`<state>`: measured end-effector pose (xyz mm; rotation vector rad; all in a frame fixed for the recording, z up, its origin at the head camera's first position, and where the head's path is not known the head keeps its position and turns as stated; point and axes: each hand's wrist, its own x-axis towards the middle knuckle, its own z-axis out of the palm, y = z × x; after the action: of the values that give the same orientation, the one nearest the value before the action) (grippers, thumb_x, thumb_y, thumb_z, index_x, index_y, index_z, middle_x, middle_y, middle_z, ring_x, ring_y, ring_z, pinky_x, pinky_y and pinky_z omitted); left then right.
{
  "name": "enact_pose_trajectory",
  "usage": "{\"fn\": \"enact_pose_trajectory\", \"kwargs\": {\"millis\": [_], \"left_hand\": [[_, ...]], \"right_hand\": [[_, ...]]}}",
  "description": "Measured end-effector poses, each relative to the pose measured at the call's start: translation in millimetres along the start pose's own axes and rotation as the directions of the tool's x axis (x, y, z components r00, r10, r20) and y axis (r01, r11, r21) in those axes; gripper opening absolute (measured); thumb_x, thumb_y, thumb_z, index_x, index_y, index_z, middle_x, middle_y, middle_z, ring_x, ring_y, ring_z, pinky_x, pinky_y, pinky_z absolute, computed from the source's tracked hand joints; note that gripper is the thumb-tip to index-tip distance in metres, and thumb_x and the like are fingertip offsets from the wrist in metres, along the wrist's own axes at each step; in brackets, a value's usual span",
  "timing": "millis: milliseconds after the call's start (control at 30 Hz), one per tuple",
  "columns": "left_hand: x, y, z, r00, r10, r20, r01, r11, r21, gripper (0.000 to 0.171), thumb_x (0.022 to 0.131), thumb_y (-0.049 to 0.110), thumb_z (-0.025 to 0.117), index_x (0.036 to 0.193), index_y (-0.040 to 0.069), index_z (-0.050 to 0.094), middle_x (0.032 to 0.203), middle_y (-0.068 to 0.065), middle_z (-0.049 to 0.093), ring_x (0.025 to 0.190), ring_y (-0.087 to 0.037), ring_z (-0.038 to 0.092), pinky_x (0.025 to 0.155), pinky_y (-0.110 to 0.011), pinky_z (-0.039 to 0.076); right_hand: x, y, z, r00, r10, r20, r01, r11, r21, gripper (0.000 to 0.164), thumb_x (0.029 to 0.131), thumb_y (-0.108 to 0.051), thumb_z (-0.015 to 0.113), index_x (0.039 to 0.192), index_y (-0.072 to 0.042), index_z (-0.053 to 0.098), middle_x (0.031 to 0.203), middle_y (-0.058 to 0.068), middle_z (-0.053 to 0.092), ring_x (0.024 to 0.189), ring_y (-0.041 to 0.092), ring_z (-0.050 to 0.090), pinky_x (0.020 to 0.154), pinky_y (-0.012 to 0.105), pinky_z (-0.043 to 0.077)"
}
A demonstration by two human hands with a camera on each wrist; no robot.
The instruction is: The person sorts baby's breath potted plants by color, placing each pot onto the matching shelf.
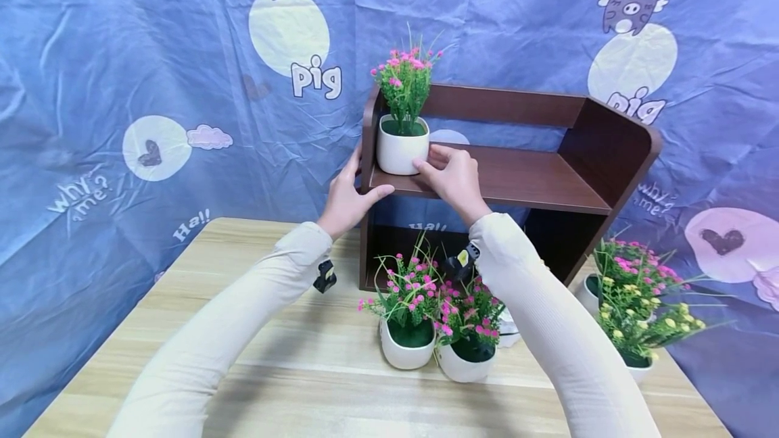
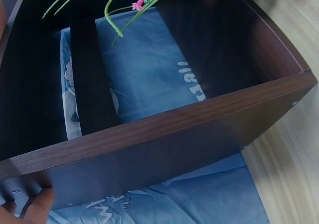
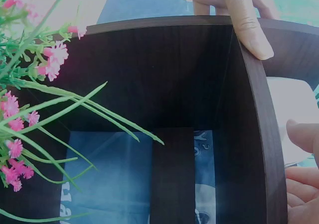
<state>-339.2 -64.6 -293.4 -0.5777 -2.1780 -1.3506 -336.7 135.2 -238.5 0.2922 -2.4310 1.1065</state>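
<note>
Two hands are at work on the brown shelf unit (image 1: 487,105). Right hand (image 1: 455,178): thumb on the front of a white pot (image 1: 403,152), other fingers curled at its right side; the fingers grip the pot. Said pot, upright and bearing pink flowers (image 1: 404,67), stands on the upper board (image 1: 517,173) at its left end, beside the left side panel (image 2: 164,157). Left hand (image 1: 349,198): fingers along the panel's outer face, thumb across its front edge; the fingers grip the panel. On the desk (image 1: 292,363), before the unit, two pink-flowered plants in white pots stand side by side: left plant (image 1: 408,351), right plant (image 1: 464,365). Near the unit's right end are a further pink-flowered plant (image 1: 639,265) and a yellow-flowered plant (image 1: 633,323), partly covered by the right sleeve (image 1: 541,309). Printed blue cloth (image 1: 481,12) hangs behind.
</note>
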Motion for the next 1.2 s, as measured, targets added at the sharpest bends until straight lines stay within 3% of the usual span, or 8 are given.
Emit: {"fn": "enact_pose_trajectory", "kwargs": {"millis": [500,767,1033,1200], "left_hand": [[-1.0,-1.6,-1.8,1.000,0.018,-0.001,-0.018,1.000,-0.007,0.094,0.081,0.032,0.078,0.155,0.017,0.021,0.154,-0.004,0.034,0.132,-0.025,0.044,0.108,-0.036,0.036],[-1.2,-0.8,-1.3,1.000,0.004,0.016,-0.004,1.000,-0.016,0.095,0.082,0.033,0.077,0.155,0.019,0.019,0.155,-0.002,0.032,0.135,-0.023,0.041,0.109,-0.036,0.035],[-1.3,0.8,-2.0,1.000,0.008,0.014,-0.008,1.000,-0.018,0.095,0.081,0.031,0.078,0.155,0.019,0.019,0.154,-0.002,0.032,0.134,-0.023,0.042,0.108,-0.038,0.035],[-1.7,1.7,-2.5,1.000,0.007,0.014,-0.007,1.000,-0.009,0.095,0.081,0.032,0.078,0.155,0.019,0.020,0.154,-0.002,0.032,0.134,-0.024,0.043,0.108,-0.039,0.036]], "right_hand": [[-21,11,-37,0.993,0.057,0.099,-0.064,0.996,0.069,0.066,0.086,-0.041,0.071,0.140,-0.007,0.051,0.137,0.012,0.055,0.124,0.025,0.054,0.097,0.040,0.047],[-47,28,-62,0.994,0.057,0.095,-0.070,0.988,0.136,0.069,0.086,-0.045,0.069,0.141,-0.010,0.049,0.139,0.009,0.053,0.126,0.022,0.052,0.100,0.040,0.044],[-82,45,-80,1.000,0.006,0.023,-0.011,0.975,0.222,0.062,0.088,-0.033,0.070,0.140,-0.006,0.050,0.137,0.015,0.054,0.124,0.024,0.053,0.089,0.013,0.046],[-104,55,-87,1.000,0.004,-0.002,-0.003,0.978,0.207,0.058,0.090,-0.027,0.069,0.140,-0.006,0.050,0.138,0.015,0.052,0.124,0.019,0.053,0.088,0.010,0.044]]}}
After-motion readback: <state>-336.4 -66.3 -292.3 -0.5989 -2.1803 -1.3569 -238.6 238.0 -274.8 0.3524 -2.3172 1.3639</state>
